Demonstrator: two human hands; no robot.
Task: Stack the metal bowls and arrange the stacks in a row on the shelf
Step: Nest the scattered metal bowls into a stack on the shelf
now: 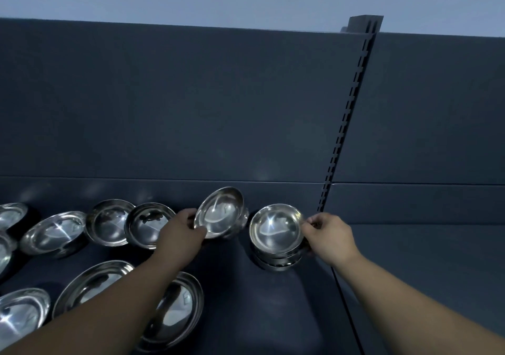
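On a dark shelf [273,313], the left hand [185,229] grips the rim of a tilted, empty metal bowl [221,212]. At its 3 o'clock, the right hand [328,234] pinches the top rim of a bowl stack [273,230], also empty. Loose bowls [109,222] lie toward 9 o'clock.

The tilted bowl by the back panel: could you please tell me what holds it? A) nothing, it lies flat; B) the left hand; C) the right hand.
B: the left hand grips the tilted bowl at its rim, while the right hand pinches the upright stack beside it.
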